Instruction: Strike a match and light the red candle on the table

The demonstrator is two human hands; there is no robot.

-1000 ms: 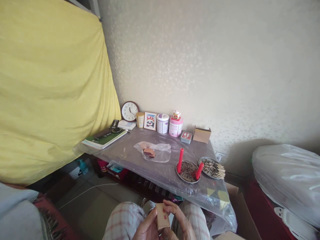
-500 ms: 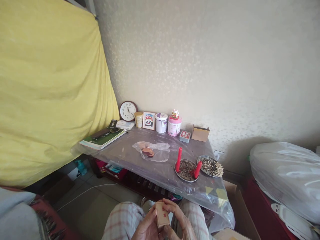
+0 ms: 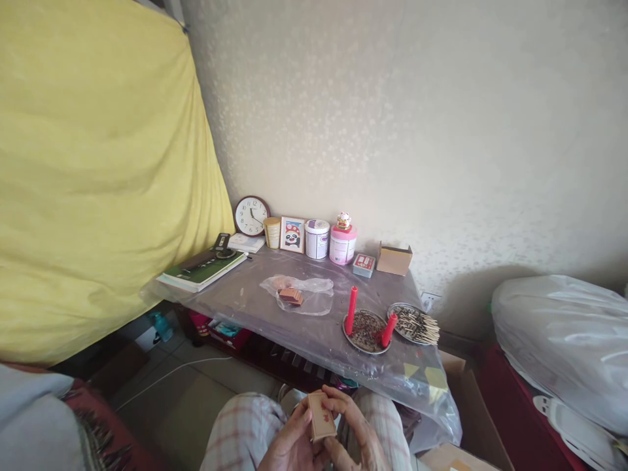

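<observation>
Low over my lap, a small tan cardboard matchbox with red printing is held between both hands. My left hand grips its left side, thumb along the edge. From the right, my right hand has its fingers at the top edge and its thumb near the lower end. Beyond them, on the low table, an open clear plastic bag holds reddish-brown boxes. Two red candles, one tall and one short, stand on a round metal plate of dark bits. Matchsticks lie piled on a second plate.
Plastic sheeting covers the table. Along the wall stand a clock, a paper cup, a panda picture, two tubs and an open cardboard box. A green book lies left; a large plastic bag sits right.
The matchbox and both hands have shifted very slightly up and right in view. Both hands still hold the box, and the things on the table have stayed put.
</observation>
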